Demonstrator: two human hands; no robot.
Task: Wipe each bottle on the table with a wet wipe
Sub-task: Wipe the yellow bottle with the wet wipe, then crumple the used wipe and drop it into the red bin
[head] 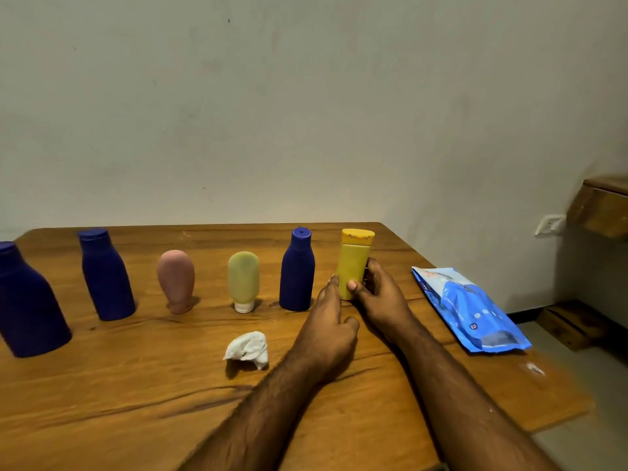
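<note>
Both forearms stretched over the table (pixel 102 385), right hand (pixel 380 294) curled around the upright yellow bottle (pixel 353 266), left hand (pixel 329 321) just beside that bottle with fingers loosely extended, fingertips touching it, crumpled wet wipe (pixel 248 348) lying nearer than the bottle, leftward.

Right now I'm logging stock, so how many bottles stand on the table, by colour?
Blue bottles: 3
Pink bottle: 1
Green bottle: 1
Yellow bottle: 1, held by the right hand
Total: 6
</note>
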